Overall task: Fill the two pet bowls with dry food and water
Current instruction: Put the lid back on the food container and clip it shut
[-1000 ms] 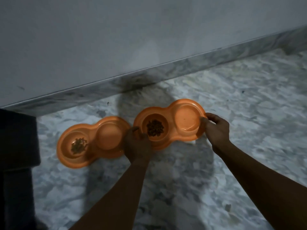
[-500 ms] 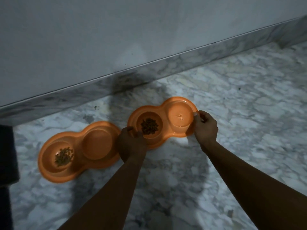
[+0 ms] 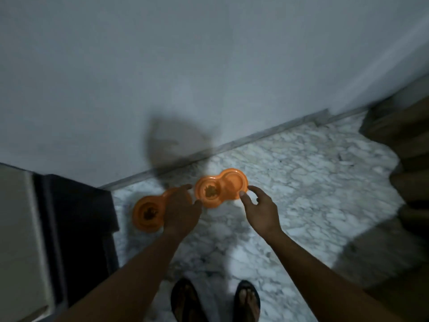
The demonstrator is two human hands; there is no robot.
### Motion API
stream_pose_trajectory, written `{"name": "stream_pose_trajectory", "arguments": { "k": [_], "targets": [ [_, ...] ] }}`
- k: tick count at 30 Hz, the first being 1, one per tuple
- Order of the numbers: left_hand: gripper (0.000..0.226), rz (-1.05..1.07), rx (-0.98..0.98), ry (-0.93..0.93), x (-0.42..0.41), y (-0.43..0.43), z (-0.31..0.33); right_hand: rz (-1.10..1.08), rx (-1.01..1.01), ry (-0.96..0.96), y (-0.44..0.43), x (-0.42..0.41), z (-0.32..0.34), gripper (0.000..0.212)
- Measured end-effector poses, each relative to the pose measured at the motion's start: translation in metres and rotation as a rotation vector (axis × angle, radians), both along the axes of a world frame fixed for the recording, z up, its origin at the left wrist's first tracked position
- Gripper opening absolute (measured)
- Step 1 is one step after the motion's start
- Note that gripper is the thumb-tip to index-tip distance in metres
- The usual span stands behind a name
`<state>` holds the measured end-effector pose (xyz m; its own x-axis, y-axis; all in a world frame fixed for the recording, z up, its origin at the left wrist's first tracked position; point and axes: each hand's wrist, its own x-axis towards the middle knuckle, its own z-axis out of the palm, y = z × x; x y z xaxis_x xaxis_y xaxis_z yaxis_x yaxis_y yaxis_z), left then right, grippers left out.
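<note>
Two orange double pet bowls lie on the marble floor by the wall. The right bowl [image 3: 221, 187] has brown dry food [image 3: 210, 191] in its left cup; its right cup looks smooth, and I cannot tell if it holds water. The left bowl [image 3: 147, 213] also has dry food [image 3: 150, 213] in its left cup, while its right cup is hidden behind my left hand [image 3: 181, 210]. My left hand hovers with fingers spread and holds nothing. My right hand [image 3: 260, 209] is open too, just in front of the right bowl's rim and apart from it.
A dark cabinet [image 3: 76, 228] with a pale top stands at the left, close to the left bowl. Brown furniture [image 3: 408, 163] fills the right edge. My two feet in sandals [image 3: 216, 300] stand on the marble floor [image 3: 301, 182] below the bowls. The grey wall [image 3: 209, 66] rises behind.
Both hands have let go of the right bowl and pulled back from it, fingers spread. The view has risen far from the floor, so the bowls look smaller and my feet show.
</note>
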<state>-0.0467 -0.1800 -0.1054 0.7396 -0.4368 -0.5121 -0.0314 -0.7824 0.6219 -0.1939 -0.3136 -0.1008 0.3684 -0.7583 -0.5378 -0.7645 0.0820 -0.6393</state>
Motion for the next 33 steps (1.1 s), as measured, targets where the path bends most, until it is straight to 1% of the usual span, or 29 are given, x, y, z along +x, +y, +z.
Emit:
{"name": "stream_pose_trajectory", "arguments": {
  "k": [3,7,10,12,14,16,19,22,25,28,33],
  "targets": [
    [0.052,-0.039,-0.063,-0.014,0.014,0.019,0.121,0.082,-0.048,-0.086,0.019,0.011,0.124,0.045],
    [0.043,0.079,-0.212,-0.094,0.021,0.073,0.273,0.177,-0.145,-0.162,0.062,0.035,0.264,0.043],
    [0.03,0.139,-0.321,-0.101,0.019,0.135,0.36,0.306,-0.215,-0.261,0.099,0.059,0.347,0.044],
    [0.025,0.133,-0.366,-0.138,0.019,0.191,0.413,0.406,-0.274,-0.312,0.132,0.077,0.403,0.044],
    [0.021,0.146,-0.355,-0.209,0.028,0.252,0.462,0.497,-0.329,-0.359,0.169,0.096,0.456,0.045],
    [0.023,0.179,-0.315,-0.299,0.039,0.311,0.504,0.557,-0.369,-0.403,0.208,0.113,0.502,0.046],
    [0.027,0.235,-0.262,-0.422,0.057,0.407,0.562,0.651,-0.378,-0.484,0.284,0.135,0.559,0.046],
    [0.027,0.302,-0.237,-0.53,0.069,0.513,0.604,0.734,-0.389,-0.558,0.375,0.162,0.597,0.043],
    [0.027,0.351,-0.21,-0.569,0.078,0.623,0.62,0.759,-0.364,-0.622,0.475,0.192,0.61,0.034],
    [0.027,0.379,-0.116,-0.565,0.08,0.733,0.622,0.785,-0.306,-0.64,0.589,0.218,0.602,0.029],
    [0.026,0.439,-0.072,-0.483,0.092,0.843,0.614,0.854,-0.205,-0.59,0.724,0.242,0.572,0.031]
  ]
}}
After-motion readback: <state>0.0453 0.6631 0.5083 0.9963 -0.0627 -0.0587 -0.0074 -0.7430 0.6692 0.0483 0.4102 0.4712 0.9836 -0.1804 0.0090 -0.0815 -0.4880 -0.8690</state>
